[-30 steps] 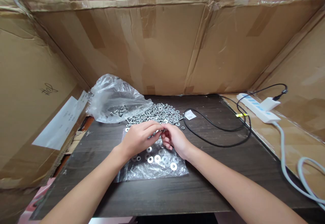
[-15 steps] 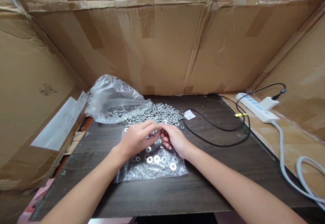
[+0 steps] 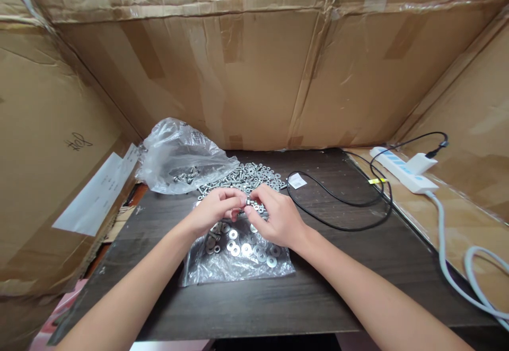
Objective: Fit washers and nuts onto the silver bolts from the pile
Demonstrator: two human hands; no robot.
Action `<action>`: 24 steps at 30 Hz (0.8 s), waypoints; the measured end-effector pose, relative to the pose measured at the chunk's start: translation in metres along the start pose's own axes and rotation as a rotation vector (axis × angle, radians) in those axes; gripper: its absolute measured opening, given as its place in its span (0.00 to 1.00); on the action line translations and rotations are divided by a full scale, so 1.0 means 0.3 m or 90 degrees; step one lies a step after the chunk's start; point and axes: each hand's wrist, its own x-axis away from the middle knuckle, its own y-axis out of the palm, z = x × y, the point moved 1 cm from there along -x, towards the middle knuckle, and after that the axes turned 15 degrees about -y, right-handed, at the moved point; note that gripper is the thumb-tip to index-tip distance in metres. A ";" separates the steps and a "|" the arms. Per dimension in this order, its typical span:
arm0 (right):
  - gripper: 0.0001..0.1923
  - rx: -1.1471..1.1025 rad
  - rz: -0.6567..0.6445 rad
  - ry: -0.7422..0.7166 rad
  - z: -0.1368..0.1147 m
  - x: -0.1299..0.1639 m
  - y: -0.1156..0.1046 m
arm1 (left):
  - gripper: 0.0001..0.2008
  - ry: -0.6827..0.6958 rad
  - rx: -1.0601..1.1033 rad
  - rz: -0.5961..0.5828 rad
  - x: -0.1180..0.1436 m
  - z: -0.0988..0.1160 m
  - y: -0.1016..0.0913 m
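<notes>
Both hands meet over the middle of the dark wooden table (image 3: 326,287), fingertips pinched together on one small metal fastener (image 3: 248,201), which looks like a bolt with a nut or washer on it, though it is too small to tell for sure. The left hand (image 3: 214,210) grips it from the left with thumb and forefinger; the right hand (image 3: 274,218) pinches it from the right, fingers curled. The fastener sits in the air between the two hands, just above the far edge of a flat clear plastic bag (image 3: 238,266) that lies on the table under them with a scatter of washers (image 3: 250,247) on top. Just beyond the hands lies a loose pile of bolts and nuts (image 3: 254,176), and to its left a crumpled clear bag (image 3: 178,155) with more hardware inside. A black cable (image 3: 338,202) loops across the table on the right, running toward a white power strip (image 3: 401,168) at the far right.
</notes>
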 end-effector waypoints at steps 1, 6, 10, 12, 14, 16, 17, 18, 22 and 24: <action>0.09 0.007 0.003 -0.013 0.000 -0.001 -0.003 | 0.06 -0.015 0.005 -0.020 0.003 0.000 0.004; 0.12 -0.001 -0.004 -0.002 0.001 -0.001 -0.005 | 0.06 0.000 -0.040 -0.038 0.000 -0.006 0.016; 0.15 -0.139 0.055 0.087 0.005 -0.002 0.014 | 0.08 0.140 -0.144 0.085 -0.002 -0.014 0.023; 0.17 -0.280 0.086 0.181 0.012 -0.004 0.033 | 0.07 0.263 -0.236 0.177 0.004 -0.017 0.026; 0.17 -0.439 0.090 0.299 0.019 -0.006 0.057 | 0.05 0.414 -0.377 0.254 0.014 -0.018 0.029; 0.18 -0.558 0.083 0.404 0.025 -0.006 0.077 | 0.05 0.537 -0.509 0.288 0.022 -0.019 0.028; 0.19 -0.593 0.081 0.440 0.027 -0.006 0.085 | 0.06 0.578 -0.553 0.293 0.024 -0.019 0.026; 0.20 -0.613 0.080 0.463 0.028 -0.005 0.090 | 0.06 0.606 -0.584 0.297 0.025 -0.019 0.024; 0.23 -0.629 0.074 0.463 0.030 -0.003 0.095 | 0.08 0.651 -0.642 0.310 0.024 -0.019 0.019; 0.23 -0.626 0.069 0.455 0.030 -0.002 0.093 | 0.08 0.646 -0.651 0.309 0.023 -0.020 0.019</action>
